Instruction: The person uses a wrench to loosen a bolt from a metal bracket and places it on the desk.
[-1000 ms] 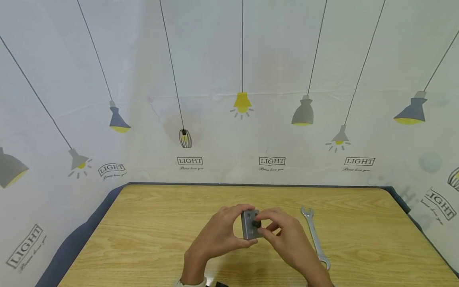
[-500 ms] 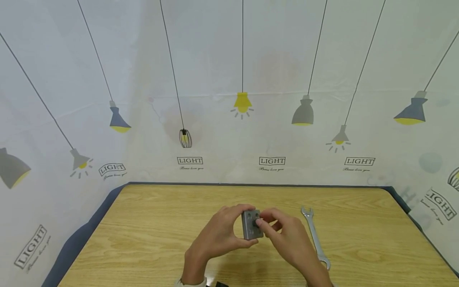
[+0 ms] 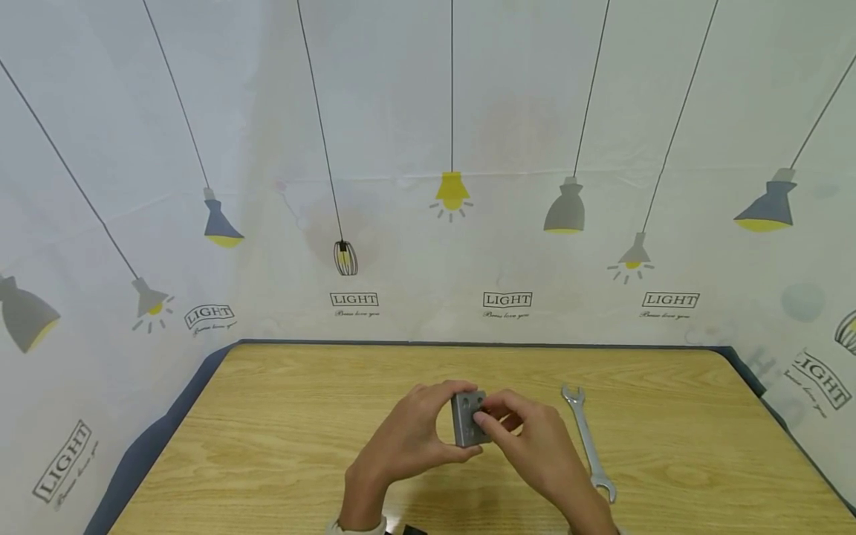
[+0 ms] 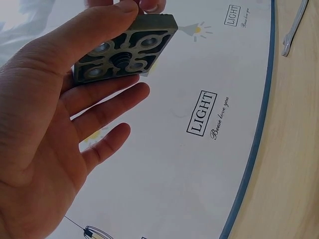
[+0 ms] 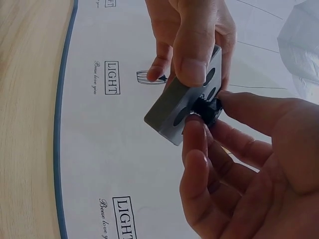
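A grey square metal plate (image 3: 461, 422) with round holes is held up over the table in my left hand (image 3: 409, 432), between thumb and fingers at its opposite edges. My right hand (image 3: 540, 449) pinches the head of a black bolt (image 5: 213, 110) at the plate's middle. Some thread shows between bolt head and plate in the right wrist view. From the left wrist view, the plate's ribbed back (image 4: 149, 42) has the bolt's threaded end (image 4: 121, 60) in its central hole. My right thumb and fingers cover the bolt head in the head view.
A silver open-ended wrench (image 3: 588, 444) lies on the wooden table (image 3: 287, 431), right of my right hand. A small black object (image 3: 413, 530) is at the bottom edge of the head view. A lamp-printed wall covering (image 3: 401, 319) rises behind the table.
My right thumb has moved up over the bolt head, which showed between spread fingertips a second ago. My left hand and the plate have hardly moved.
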A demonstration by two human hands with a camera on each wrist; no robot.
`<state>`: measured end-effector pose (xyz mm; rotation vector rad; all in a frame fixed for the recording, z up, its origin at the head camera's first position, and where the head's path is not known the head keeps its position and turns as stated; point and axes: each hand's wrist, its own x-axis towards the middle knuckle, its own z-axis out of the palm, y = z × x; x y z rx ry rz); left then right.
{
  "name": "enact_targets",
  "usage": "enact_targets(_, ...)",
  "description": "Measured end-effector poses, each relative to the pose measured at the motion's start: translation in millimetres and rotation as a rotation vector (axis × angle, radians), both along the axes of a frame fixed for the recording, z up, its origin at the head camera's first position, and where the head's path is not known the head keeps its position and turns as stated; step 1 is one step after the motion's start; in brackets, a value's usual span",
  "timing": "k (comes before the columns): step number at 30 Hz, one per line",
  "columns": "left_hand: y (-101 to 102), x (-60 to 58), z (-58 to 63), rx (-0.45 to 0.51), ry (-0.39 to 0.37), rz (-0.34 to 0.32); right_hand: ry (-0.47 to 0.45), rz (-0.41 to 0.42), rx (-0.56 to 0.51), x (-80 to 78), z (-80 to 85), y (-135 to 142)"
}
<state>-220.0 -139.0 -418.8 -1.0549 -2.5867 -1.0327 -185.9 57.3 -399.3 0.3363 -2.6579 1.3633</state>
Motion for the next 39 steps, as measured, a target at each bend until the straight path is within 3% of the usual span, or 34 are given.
enact_targets(39, 0.3, -1.0, -1.1, -0.004, -0.007, 0.005, 0.069, 0.051, -0.007, 2.3, -1.7, 1.4)
